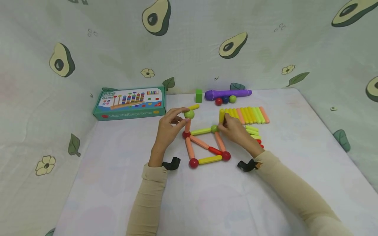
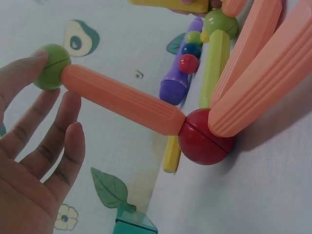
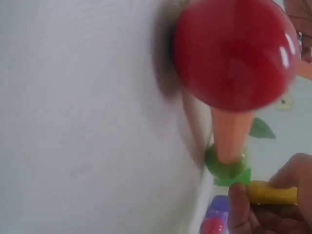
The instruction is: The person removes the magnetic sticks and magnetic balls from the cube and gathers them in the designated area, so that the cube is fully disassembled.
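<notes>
My left hand (image 1: 167, 129) pinches a light green ball (image 1: 189, 114) between thumb and fingers. That ball tops an upright orange stick (image 2: 122, 100), whose lower end meets a red ball (image 2: 204, 139). My right hand (image 1: 236, 130) holds a yellow stick (image 1: 221, 116) upright, close to the green ball (image 1: 214, 128) at the far right corner of a flat frame; whether they touch I cannot tell. The frame lies on the table, with a yellow-green stick (image 1: 200, 131), a yellow stick (image 1: 210, 160), orange sticks and a diagonal ending in a red stick (image 1: 215, 150). Red balls (image 1: 226, 155) form its near corners.
Behind the right hand lies a row of yellow, orange and green sticks (image 1: 250, 115), with more sticks (image 1: 252, 131) nearer. At the back are a purple tube (image 1: 228, 94), loose balls (image 1: 218, 101), a green block (image 1: 199, 96) and a boxed game (image 1: 130, 103). A yellow stick (image 1: 194, 107) lies behind the left hand.
</notes>
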{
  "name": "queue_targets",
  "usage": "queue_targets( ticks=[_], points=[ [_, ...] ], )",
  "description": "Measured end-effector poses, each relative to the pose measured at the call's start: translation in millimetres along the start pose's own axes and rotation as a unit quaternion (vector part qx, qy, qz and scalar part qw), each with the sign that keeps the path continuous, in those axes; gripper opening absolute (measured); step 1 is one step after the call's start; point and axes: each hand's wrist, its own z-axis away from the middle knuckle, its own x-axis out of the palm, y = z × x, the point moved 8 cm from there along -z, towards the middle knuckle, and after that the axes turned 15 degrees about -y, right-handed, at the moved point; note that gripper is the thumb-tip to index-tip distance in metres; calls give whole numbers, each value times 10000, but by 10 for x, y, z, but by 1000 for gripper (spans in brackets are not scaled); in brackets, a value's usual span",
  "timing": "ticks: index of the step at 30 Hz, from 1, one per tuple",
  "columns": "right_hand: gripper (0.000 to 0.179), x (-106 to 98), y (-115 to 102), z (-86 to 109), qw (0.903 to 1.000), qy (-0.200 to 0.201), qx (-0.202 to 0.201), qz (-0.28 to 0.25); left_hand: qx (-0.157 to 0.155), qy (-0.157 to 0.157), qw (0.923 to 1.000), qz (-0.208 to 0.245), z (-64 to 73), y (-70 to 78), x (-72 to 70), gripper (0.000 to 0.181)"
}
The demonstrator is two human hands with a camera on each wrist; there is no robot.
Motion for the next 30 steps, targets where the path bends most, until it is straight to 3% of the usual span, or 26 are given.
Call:
queue_targets(
  ticks=[6, 16, 23, 30],
  points=[
    [35, -282, 79, 126, 9990, 340, -234, 180, -3, 15, 10000, -63, 0, 15, -1, 36],
    [39, -796, 471, 300, 9965, 625, 360, 419, -63, 46, 10000, -29, 8, -9, -9, 36],
    [39, -992, 844, 487, 9904, 1055, 686, 567, -40, 25, 10000, -63, -2, -21, 3, 36],
    [39, -1128, 1160, 614, 9860, 1184, 943, 693, -5, 24, 10000, -42, 4, -19, 8, 35]
  ],
)
